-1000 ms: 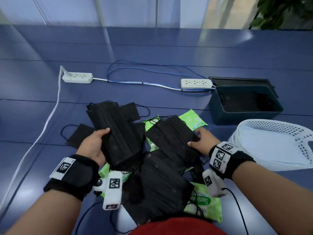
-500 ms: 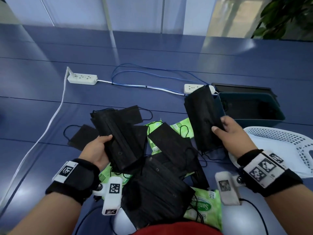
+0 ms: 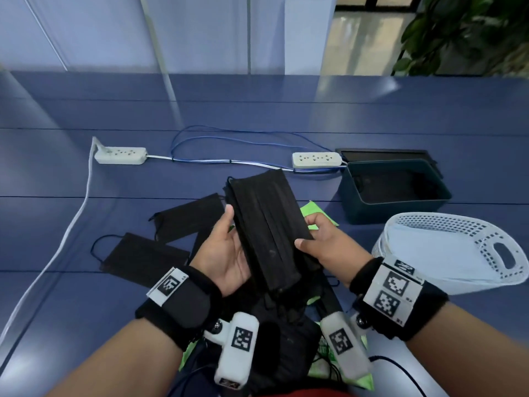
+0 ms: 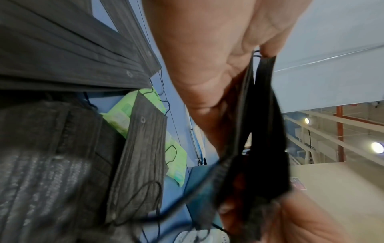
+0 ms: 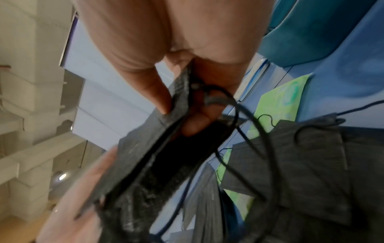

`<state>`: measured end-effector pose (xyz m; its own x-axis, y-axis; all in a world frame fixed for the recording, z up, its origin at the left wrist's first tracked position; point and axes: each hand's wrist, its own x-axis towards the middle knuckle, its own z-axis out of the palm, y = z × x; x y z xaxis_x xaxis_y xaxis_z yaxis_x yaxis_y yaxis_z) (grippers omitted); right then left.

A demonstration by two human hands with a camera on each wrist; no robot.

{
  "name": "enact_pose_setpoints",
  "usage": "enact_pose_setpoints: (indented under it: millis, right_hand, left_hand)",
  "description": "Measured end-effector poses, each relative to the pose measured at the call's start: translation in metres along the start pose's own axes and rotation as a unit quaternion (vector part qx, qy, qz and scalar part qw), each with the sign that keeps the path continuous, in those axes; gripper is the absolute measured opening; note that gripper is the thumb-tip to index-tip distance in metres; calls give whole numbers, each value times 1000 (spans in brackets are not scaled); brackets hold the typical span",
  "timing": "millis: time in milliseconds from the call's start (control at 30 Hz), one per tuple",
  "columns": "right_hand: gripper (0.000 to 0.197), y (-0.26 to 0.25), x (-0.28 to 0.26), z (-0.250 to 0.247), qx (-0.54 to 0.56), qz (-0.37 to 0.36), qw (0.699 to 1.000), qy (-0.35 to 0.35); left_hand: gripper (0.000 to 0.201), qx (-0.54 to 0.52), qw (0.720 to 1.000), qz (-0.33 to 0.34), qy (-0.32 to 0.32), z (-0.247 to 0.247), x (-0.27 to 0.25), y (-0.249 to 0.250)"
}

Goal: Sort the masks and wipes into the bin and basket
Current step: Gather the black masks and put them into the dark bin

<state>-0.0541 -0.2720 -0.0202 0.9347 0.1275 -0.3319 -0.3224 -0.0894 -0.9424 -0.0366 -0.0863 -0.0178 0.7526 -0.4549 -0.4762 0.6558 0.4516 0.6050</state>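
A stack of black masks is held up above the pile, between both hands. My left hand grips its left edge, thumb on top. My right hand pinches its right edge; in the left wrist view the stack shows edge-on under the thumb. More black masks and green wipe packs lie on the blue table below. The dark teal bin stands at the right, with the white perforated basket in front of it.
Two white power strips lie across the back of the table, joined by blue and white cables. A white cord runs down the left side. A dark lid lies behind the bin. A plant stands at the far right.
My right hand brought its mask back from near the bin to the middle. The masks from both hands are now together in one stack, lifted above the pile.
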Motion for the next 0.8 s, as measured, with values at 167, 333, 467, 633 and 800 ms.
enact_pose_setpoints:
  millis: [167, 333, 467, 633, 800]
  right_hand:
    - [38, 13, 5, 1, -95, -27, 995, -12]
    - [53, 15, 10, -3, -214, -89, 972, -40]
    - [39, 24, 9, -5, -293, -73, 953, -40]
    - [65, 18, 4, -12, -304, -102, 947, -4]
    - [83, -17, -12, -7, -508, -301, 807, -9]
  left_hand:
    - [36, 117, 991, 58, 9, -6, 3, -6]
    - [27, 318, 943, 87, 51, -11, 8, -16]
    - [25, 415, 904, 94, 43, -12, 7, -26]
    - [15, 549, 834, 47, 39, -21, 13, -31]
    - [22, 575, 817, 5, 32, -21, 21, -42]
